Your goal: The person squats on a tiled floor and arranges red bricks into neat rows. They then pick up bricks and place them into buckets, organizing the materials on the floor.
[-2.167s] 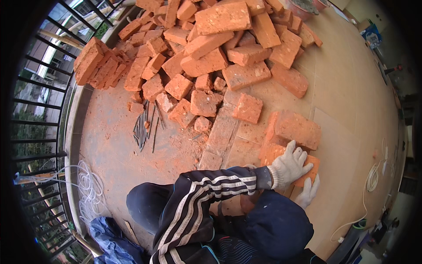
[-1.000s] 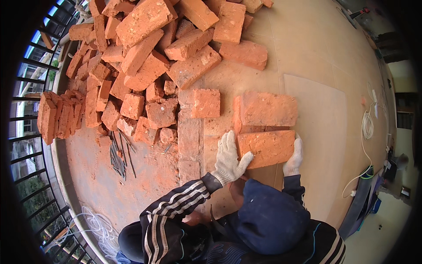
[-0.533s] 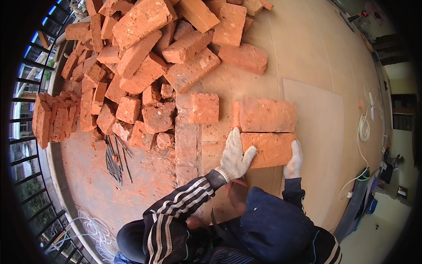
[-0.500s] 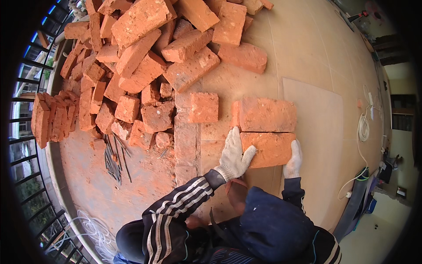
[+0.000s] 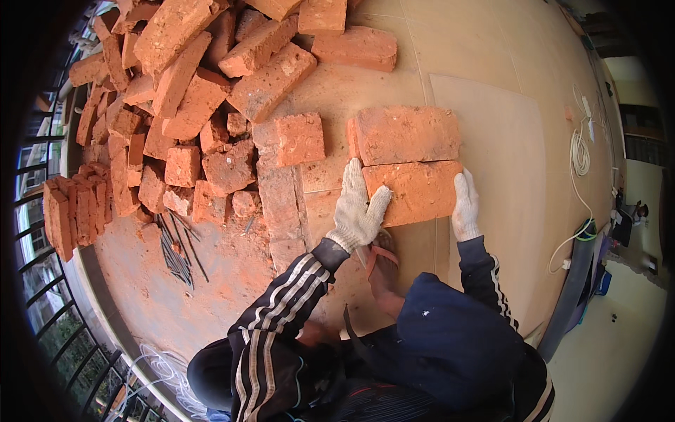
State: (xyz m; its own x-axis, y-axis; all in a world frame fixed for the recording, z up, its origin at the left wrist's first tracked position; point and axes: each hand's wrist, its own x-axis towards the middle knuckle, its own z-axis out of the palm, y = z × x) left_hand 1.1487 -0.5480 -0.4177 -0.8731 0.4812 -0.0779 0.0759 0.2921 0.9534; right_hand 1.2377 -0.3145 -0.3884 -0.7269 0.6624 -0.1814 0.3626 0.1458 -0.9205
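An orange-red brick [image 5: 415,191] lies flat on the tan floor just ahead of my knees. My left hand [image 5: 357,207], in a white knit glove, grips its left end. My right hand [image 5: 465,205], gloved the same way, presses its right end. A second, similar brick [image 5: 406,133] lies directly behind it, their long sides touching. A squarer half brick [image 5: 299,138] sits just to the left of that pair.
A big loose heap of bricks [image 5: 204,84] fills the upper left, with a stacked row [image 5: 70,211] by the railing [image 5: 35,295]. Dark metal rods [image 5: 176,246] lie on the dusty floor. A white cable [image 5: 578,151] coils at right.
The view has tipped closer over the two bricks. Both hands have stayed on the ends of the nearer brick, which now sits snug against the farther one.
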